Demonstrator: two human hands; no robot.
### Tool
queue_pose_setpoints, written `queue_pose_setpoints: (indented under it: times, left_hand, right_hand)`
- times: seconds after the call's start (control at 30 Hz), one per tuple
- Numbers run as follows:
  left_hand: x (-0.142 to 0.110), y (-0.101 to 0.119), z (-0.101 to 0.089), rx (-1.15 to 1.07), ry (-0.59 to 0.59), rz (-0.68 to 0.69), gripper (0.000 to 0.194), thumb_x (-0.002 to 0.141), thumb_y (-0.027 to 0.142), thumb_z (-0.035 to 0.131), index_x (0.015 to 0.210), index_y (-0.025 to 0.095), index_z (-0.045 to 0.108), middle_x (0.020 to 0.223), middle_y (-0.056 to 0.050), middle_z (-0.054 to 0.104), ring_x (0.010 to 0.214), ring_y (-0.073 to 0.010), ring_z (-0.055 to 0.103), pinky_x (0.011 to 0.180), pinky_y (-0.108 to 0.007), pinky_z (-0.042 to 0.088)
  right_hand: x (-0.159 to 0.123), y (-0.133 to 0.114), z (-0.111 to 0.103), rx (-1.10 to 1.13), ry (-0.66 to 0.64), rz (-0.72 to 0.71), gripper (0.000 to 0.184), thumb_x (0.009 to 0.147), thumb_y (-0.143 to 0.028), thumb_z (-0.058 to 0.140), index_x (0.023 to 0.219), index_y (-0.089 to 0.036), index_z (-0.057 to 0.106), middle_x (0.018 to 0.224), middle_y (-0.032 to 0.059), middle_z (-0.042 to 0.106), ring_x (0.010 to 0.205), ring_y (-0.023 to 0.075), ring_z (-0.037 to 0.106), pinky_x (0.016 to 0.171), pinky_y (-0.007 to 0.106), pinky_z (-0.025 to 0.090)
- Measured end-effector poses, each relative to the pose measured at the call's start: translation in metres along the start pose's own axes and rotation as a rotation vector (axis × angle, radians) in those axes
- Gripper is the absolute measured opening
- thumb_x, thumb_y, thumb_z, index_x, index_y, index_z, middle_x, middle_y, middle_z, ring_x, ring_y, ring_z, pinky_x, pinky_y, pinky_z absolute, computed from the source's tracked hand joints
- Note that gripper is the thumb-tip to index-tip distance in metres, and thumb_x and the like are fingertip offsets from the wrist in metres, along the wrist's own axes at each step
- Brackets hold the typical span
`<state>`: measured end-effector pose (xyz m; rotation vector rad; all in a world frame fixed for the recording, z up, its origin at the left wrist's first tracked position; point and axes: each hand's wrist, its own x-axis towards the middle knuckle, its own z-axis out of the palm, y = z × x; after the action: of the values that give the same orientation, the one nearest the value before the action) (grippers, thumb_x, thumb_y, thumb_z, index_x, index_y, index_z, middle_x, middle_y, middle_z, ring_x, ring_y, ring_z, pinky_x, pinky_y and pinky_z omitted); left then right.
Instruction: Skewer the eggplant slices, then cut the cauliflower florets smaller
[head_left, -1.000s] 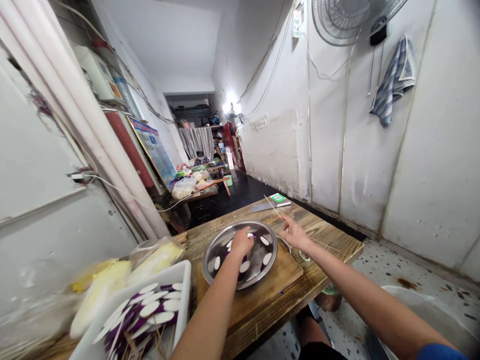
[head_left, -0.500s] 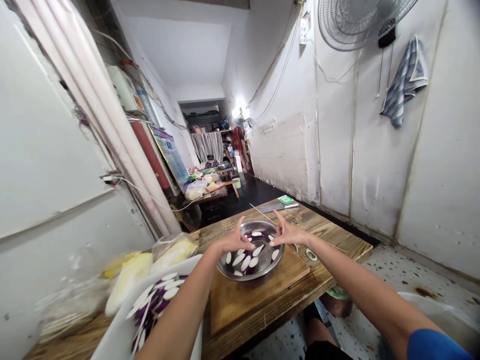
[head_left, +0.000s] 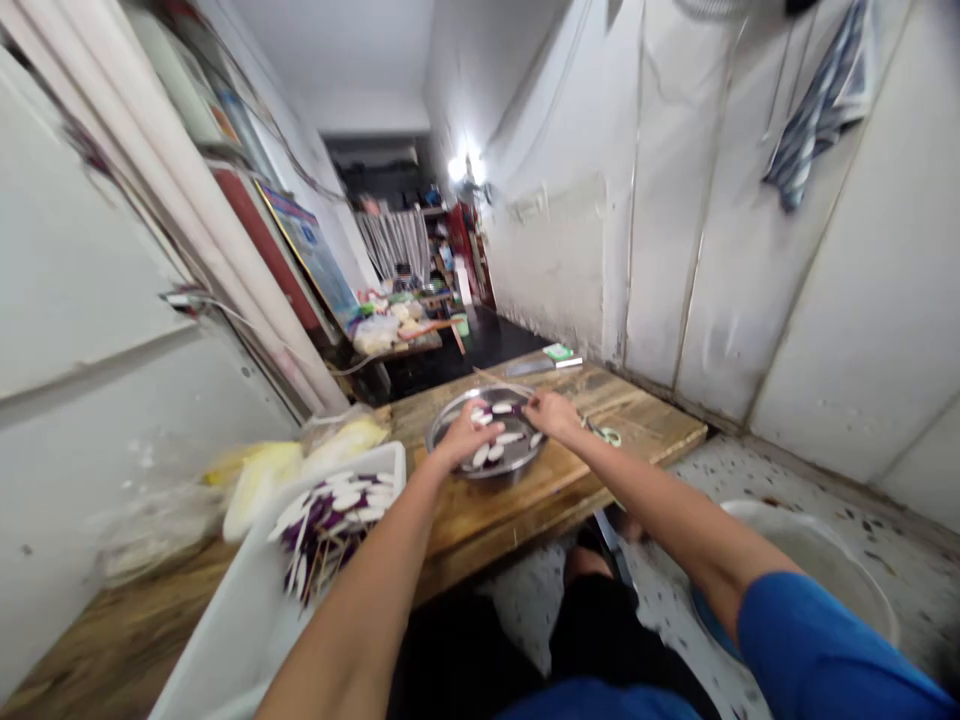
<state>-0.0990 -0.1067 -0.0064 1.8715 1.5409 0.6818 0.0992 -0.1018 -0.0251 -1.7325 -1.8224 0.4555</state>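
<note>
A round metal bowl (head_left: 501, 470) holds several sliced eggplant pieces (head_left: 495, 453), white on the cut face and purple at the skin. My left hand (head_left: 463, 436) reaches over its left side, thumb and fingers apart, with slices between and beside them. At the right rim, my right hand (head_left: 553, 413) has its fingers drawn together beside a dark purple piece; their grip is partly hidden. A thin stick (head_left: 499, 379) lies behind the bowl. Under the bowl is a wooden cutting board (head_left: 525, 492).
To the left, a white plastic tub (head_left: 225, 625) holds skewered eggplant slices (head_left: 349, 500). A knife (head_left: 525, 367), a green-and-white card (head_left: 559, 352) and a roll of tape (head_left: 611, 437) lie on the wooden table (head_left: 660, 412). A bucket (head_left: 817, 560) stands on the floor at right.
Both hands have lowered into the bowl. My right fingers have drawn together near its right rim. The view has tilted down, showing more of the tub and my lap.
</note>
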Motion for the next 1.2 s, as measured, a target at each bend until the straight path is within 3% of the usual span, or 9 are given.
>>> queue_pose_setpoints:
  times: [0.07,0.17,0.33,0.47,0.7,0.97,1.2]
  left_hand:
    - [0.001,-0.004,0.002,0.123,0.062,-0.013,0.049,0.079,0.038,0.061,0.121,0.016,0.050,0.071,-0.001,0.067,0.062,-0.0138,0.061,0.067,-0.025,0.047]
    - [0.005,-0.005,0.004,0.330,0.046,0.008,0.030,0.080,0.033,0.057,0.102,0.014,0.063,0.079,-0.005,0.069,0.074,-0.0154,0.063,0.073,-0.024,0.046]
    - [0.005,0.005,0.011,0.661,-0.238,0.083,0.035,0.071,0.030,0.065,0.104,0.018,0.068,0.107,-0.008,0.068,0.093,-0.0208,0.062,0.083,-0.026,0.044]
    - [0.004,0.009,0.017,0.758,-0.350,-0.001,0.037,0.067,0.019,0.065,0.104,0.019,0.069,0.104,-0.009,0.070,0.094,-0.0228,0.063,0.083,-0.026,0.044]
    - [0.006,0.004,0.017,0.803,-0.355,-0.003,0.043,0.067,0.026,0.064,0.110,0.019,0.067,0.106,-0.012,0.068,0.095,-0.0263,0.063,0.078,-0.030,0.046]
    - [0.007,-0.002,0.018,0.784,-0.310,-0.076,0.031,0.064,0.032,0.065,0.092,0.018,0.069,0.093,-0.009,0.070,0.086,-0.0254,0.063,0.071,-0.029,0.046]
    - [0.007,-0.007,0.012,0.745,-0.142,-0.135,0.046,0.060,0.025,0.067,0.105,0.018,0.059,0.106,-0.007,0.066,0.090,-0.0211,0.061,0.070,-0.025,0.045]
  right_hand:
    - [-0.003,-0.006,0.006,-0.160,0.044,0.009,0.034,0.093,-0.034,0.039,0.106,-0.016,0.065,0.101,0.0119,0.068,0.095,0.0211,0.063,0.077,0.027,0.044]
    - [-0.004,-0.009,0.009,-0.230,-0.009,0.003,0.032,0.092,-0.027,0.038,0.106,-0.013,0.063,0.102,0.0138,0.068,0.100,0.0225,0.062,0.082,0.029,0.045]
    - [-0.003,-0.012,0.007,-0.287,-0.030,-0.011,0.030,0.092,-0.022,0.039,0.108,-0.011,0.063,0.106,0.0180,0.066,0.104,0.0247,0.062,0.085,0.032,0.045]
    - [-0.008,-0.015,0.005,-0.302,-0.002,-0.016,0.030,0.090,-0.016,0.040,0.103,-0.010,0.066,0.100,0.0194,0.069,0.097,0.0257,0.065,0.079,0.032,0.048]
    - [-0.004,-0.009,0.011,-0.302,0.054,-0.054,0.030,0.089,-0.016,0.041,0.098,-0.011,0.069,0.092,0.0193,0.071,0.091,0.0253,0.067,0.075,0.030,0.049]
    - [-0.003,-0.006,0.015,-0.285,0.075,-0.087,0.030,0.090,-0.020,0.040,0.095,-0.013,0.069,0.090,0.0185,0.071,0.087,0.0266,0.068,0.071,0.033,0.049]
    - [-0.003,-0.006,0.015,-0.226,0.085,-0.111,0.030,0.090,-0.020,0.040,0.095,-0.014,0.069,0.088,0.0173,0.071,0.087,0.0257,0.068,0.071,0.031,0.047]
